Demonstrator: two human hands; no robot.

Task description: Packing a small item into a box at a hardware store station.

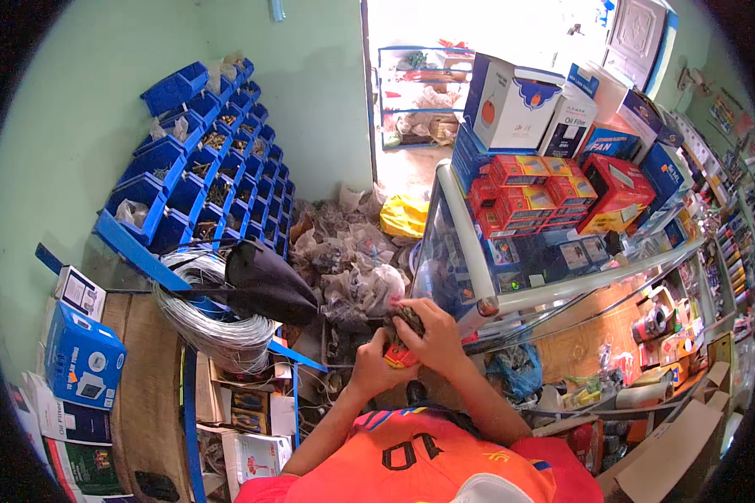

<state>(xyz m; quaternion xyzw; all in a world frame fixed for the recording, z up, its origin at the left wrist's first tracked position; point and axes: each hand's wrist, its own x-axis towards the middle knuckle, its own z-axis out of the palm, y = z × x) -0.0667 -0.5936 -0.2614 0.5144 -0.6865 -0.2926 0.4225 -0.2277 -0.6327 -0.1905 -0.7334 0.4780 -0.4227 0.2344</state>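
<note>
In front of my chest, both hands come together round a small dark, mottled object whose kind I cannot make out. A red and yellow packet or label shows just below it, between my palms. My left hand closes on the lower side, with its fingertips partly hidden behind the packet. From the upper right, my right hand curls its fingers over the dark object. Whether the packet and the dark object are one piece cannot be told.
Blue parts bins with small hardware rise at the left. Nearer are a coil of silvery wire and a black pointed object. Clear plastic bags pile up ahead. A glass counter with red boxes stands right.
</note>
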